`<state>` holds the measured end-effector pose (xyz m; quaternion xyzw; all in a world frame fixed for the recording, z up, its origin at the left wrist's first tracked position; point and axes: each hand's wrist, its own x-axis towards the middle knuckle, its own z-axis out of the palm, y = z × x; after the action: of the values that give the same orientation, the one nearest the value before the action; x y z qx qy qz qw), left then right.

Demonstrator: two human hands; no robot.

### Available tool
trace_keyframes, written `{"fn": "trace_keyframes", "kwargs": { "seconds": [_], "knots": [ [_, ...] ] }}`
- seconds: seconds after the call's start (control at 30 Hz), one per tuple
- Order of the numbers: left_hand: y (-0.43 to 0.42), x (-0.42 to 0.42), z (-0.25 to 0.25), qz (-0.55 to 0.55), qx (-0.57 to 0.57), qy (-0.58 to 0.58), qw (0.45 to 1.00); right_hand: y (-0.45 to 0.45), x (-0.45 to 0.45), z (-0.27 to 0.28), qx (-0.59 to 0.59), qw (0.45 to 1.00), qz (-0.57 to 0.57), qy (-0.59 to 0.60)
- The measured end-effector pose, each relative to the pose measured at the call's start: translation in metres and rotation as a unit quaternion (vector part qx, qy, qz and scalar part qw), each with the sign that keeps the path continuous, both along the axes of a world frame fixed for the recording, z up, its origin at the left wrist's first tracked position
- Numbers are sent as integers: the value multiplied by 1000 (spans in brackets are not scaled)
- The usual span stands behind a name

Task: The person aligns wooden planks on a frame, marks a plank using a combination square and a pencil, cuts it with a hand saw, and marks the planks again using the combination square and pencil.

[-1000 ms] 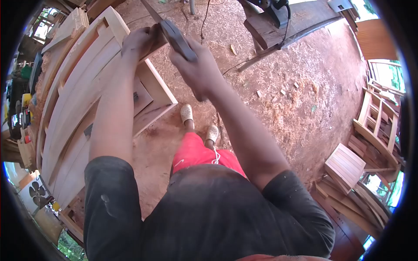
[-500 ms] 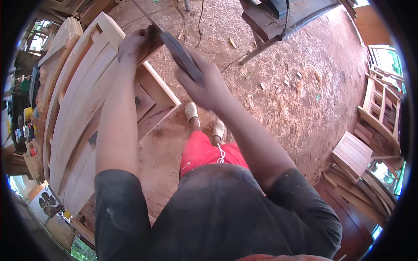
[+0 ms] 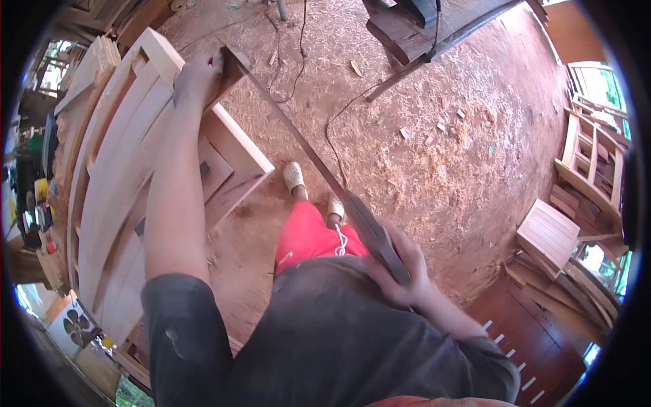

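My right hand (image 3: 410, 275) is closed around the dark handle of a handsaw (image 3: 306, 150), close to my waist. The long thin blade slants up and left, and its far end meets a brown piece of wood (image 3: 232, 72). My left hand (image 3: 199, 78) grips that piece beside the blade's tip; its fingers are partly hidden. Under my left forearm, a pale wooden frame with curved slats (image 3: 129, 125) stands on its side. A box-like corner of light boards (image 3: 237, 139) juts out to the right of it.
Wood shavings and several small offcuts (image 3: 405, 133) lie on the earth floor. A dark cable (image 3: 328, 125) runs across it. A bench with a heavy plank (image 3: 400, 34) stands at the top. Slatted panels (image 3: 548, 234) and stacked wood are at the right, beside a reddish-brown board (image 3: 522, 325).
My right hand has drawn the saw back, down and right toward my waist, so much more of the blade shows. My left hand stays at the wood; the view shifted slightly.
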<state>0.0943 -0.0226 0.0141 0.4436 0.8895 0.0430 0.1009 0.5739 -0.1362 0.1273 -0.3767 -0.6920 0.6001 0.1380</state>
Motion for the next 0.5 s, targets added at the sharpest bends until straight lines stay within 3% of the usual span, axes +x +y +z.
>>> {"fn": "trace_keyframes", "kwargs": {
  "seconds": [0.1,0.17,0.2,0.23,0.4,0.47,0.5],
  "knots": [
    [3,-6,-6,8,31,-36,999,58,-104,-67,22,997,7,72],
    [0,-3,-3,18,33,-98,995,109,-196,-64,64,994,-34,85],
    [0,-3,-7,-5,35,-27,999,127,-226,-65,58,994,-33,82],
    [0,-7,-11,-2,39,-38,999,136,-241,-63,51,995,-33,79],
    [-1,-7,-5,8,45,-31,998,77,-159,-62,60,987,-60,136],
    [-1,-1,2,5,38,-25,999,41,-87,-44,2,999,-15,35],
    [-1,-1,2,3,33,-22,999,22,-54,-32,9,998,-24,50]
  ]
}}
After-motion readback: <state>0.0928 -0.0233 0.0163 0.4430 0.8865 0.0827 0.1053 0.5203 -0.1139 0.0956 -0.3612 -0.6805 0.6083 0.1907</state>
